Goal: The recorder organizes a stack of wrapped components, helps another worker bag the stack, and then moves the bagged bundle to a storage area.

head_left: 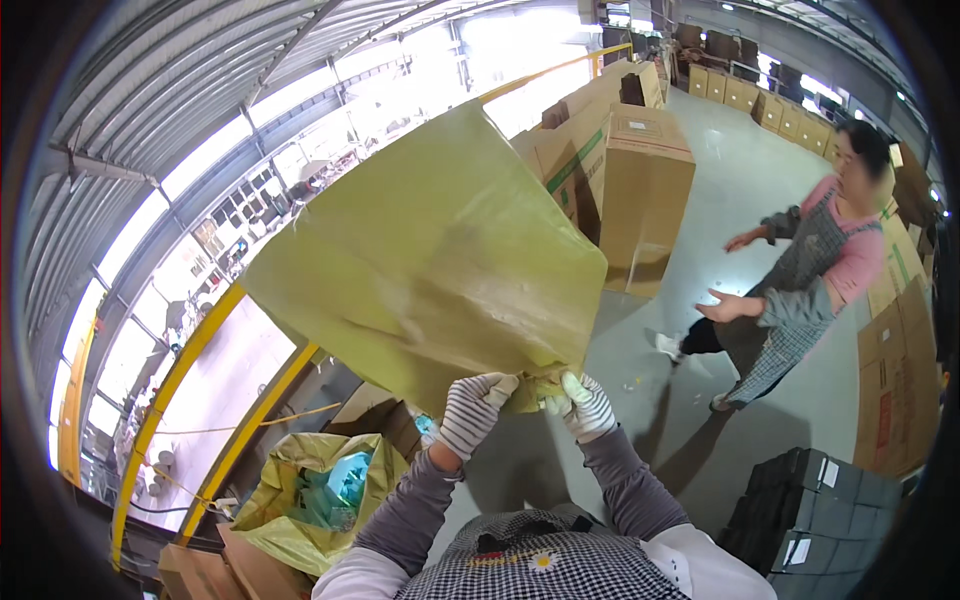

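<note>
A large yellow-green woven sack [440, 260] is spread out in front of me, its near edge bunched between my hands. My left hand [474, 413], in a striped white glove, is closed on that edge. Just to its right, my right hand [582, 408], gloved the same way, pinches another part of the gathered edge. The sack's broad face tilts up and away, and its far side is hidden.
Another yellow-green sack [280, 475] with teal plastic inside stands open at lower left, near yellow railings [180, 380]. Tall cardboard boxes [645, 190] stand ahead. At right walks a person [800, 260] in a checked apron; dark stacked boxes [815, 510] stand at lower right.
</note>
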`<state>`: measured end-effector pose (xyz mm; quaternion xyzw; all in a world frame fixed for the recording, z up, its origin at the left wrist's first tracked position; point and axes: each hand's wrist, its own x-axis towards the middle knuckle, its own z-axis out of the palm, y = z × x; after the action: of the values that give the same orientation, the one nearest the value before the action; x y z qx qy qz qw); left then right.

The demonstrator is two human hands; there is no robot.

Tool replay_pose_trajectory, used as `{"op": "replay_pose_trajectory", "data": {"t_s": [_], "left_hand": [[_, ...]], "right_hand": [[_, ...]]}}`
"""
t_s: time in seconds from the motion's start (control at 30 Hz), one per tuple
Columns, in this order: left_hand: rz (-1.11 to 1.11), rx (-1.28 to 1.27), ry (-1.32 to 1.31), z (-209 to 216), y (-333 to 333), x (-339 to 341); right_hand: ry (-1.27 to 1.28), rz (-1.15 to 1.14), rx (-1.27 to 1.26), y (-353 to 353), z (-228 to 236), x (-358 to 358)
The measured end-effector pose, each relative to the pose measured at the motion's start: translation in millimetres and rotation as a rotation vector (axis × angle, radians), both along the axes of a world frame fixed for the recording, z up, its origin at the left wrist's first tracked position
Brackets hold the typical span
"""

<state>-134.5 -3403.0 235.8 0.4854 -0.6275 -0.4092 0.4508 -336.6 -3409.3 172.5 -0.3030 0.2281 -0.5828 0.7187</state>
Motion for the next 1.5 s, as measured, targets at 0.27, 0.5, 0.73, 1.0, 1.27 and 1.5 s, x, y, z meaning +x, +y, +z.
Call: {"op": "replay_pose_trajectory", "data": {"t_s": [0.27,0.5,0.73,1.0,1.27,1.5], "left_hand": [[0.211,0.098,0.318,8,-11,-19],[0.551,-0.176,0.045,60,19,-21],[0.381,-0.346,-0.242,48,77,-31],[0.052,-0.67,-0.511,45,132,-58],[0.023,-0.275,0.021,8,207,-53],[-0.424,0.306,-0.05,-80,250,-100]], "right_hand": [[0.042,0.032,0.044,-17,-16,-39],[0.997,0.143,-0.081,-34,-160,-56],[-0.092,0.374,0.192,-11,7,-28],[-0.188,0.346,0.243,61,-10,-36],[0.294,0.088,0.023,179,-20,-46],[0.653,-0.03,0.023,314,-32,-63]]}}
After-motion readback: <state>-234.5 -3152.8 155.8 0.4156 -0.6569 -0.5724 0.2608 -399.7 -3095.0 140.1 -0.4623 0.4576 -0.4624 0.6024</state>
